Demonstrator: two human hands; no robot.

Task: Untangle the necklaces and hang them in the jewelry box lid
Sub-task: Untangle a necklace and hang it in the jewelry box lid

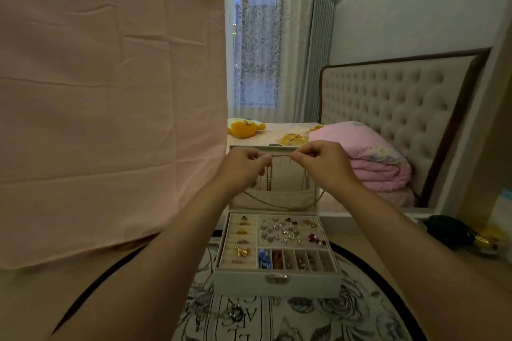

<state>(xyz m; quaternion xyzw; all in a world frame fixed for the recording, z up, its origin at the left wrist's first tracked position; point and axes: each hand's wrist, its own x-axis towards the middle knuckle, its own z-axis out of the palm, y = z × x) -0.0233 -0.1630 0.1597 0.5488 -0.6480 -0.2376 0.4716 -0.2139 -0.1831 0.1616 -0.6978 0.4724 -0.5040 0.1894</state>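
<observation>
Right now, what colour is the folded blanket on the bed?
Pink; the blanket shows best in the head view.

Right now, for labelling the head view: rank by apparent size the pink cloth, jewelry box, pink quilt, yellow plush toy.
pink cloth
jewelry box
pink quilt
yellow plush toy
Quilt and toy sit farther off; real sizes unsure.

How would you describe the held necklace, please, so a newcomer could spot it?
Find the open jewelry box, its lid upright. Near the lid's top edge, the left hand and right hand pinch a thin chain stretched level between them; other chains there hang straight down.
</observation>
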